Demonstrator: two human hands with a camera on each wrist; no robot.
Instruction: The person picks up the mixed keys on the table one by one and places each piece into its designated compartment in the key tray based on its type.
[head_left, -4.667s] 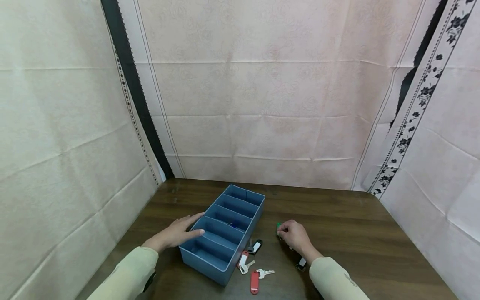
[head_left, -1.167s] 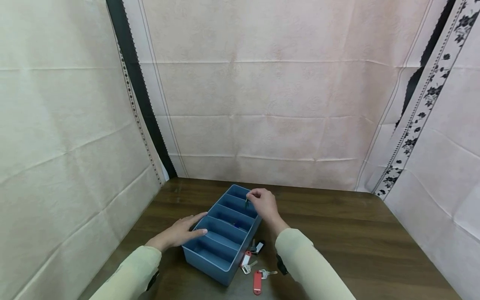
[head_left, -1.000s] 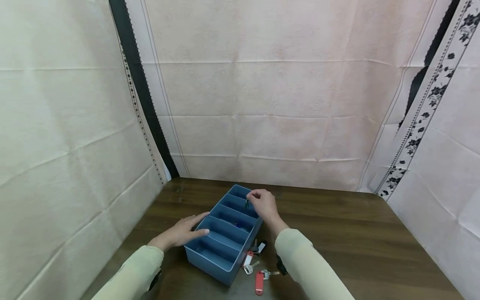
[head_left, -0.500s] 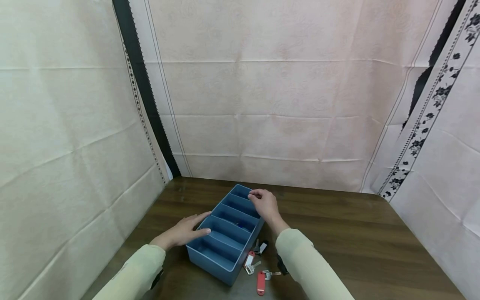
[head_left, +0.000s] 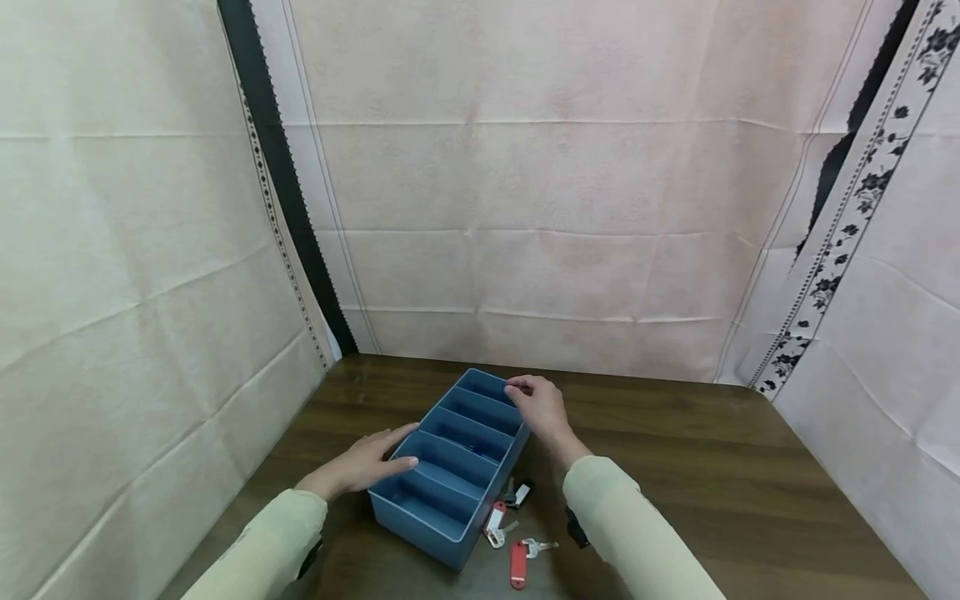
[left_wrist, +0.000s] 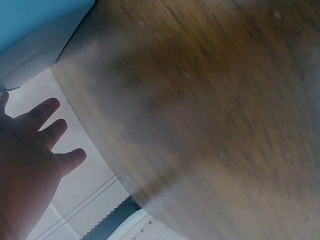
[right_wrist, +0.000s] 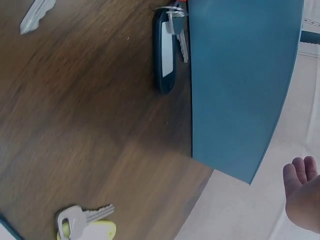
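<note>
Right hand [head_left: 538, 407]: moved since the first frame, from the surface on the right to the far right edge of the box; since the last one, shifted slightly to the right. Fingers bent, thumb and forefinger close together; whether anything is pinched cannot be told.
Left hand [head_left: 356, 462]: fingers straight and spread, thumb and forefinger resting at the left rim of the box; nothing gripped.
Blue box [head_left: 422, 536]: one, open-topped, five compartments in a row from near to far, far end slanted to the right; stands on the surface.
Middle compartment: one small dark blue item [head_left: 474, 448], too small to identify.
Black key tag [head_left: 522, 495]: one, white label, ring and silver key attached; just beside the right wall of the box.
Red labelled tag [head_left: 496, 517]: one, white label, silver key [head_left: 501, 534]; nearer than the black one, beside the box.
Plain red tag [head_left: 518, 565]: one, nearest of the tags in the head view, its key [head_left: 538, 547] pointing right.
Yellow tag [right_wrist: 102, 231]: one, silver key [right_wrist: 76, 221] lying over it, on the surface well apart from the box; right wrist view.
Surface [head_left: 675, 467]: brown wood grain.
Backdrop: pale cloth [head_left: 540, 183], far, left and right.
</note>
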